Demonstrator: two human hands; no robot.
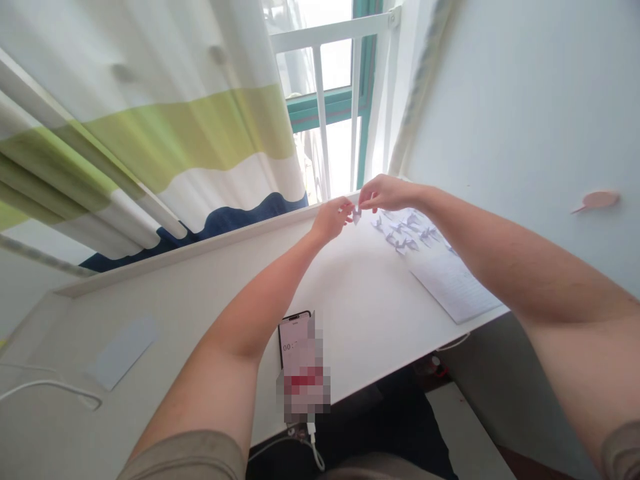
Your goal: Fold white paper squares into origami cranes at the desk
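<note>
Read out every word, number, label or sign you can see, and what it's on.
"00:" on the phone screen; what follows is pixelated.
Tiny line above it: too small to read.
Sheet of paper: faint lines, too blurred to read.
Folded paper pieces: no legible text.

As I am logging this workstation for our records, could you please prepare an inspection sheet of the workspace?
Surface: white desk, with things spread across it.
Job's things: one small folded paper being handled; loose group of folded pieces on the desk.
Clutter: phone, paper sheet, pale flat rectangle.
Hands: left hand and right hand both at the small folded paper; grips unclear.
Cables: white cable at the phone's lower end; another white cable at left.
Surroundings: curtain, railing, window, wall with pink item.
</note>
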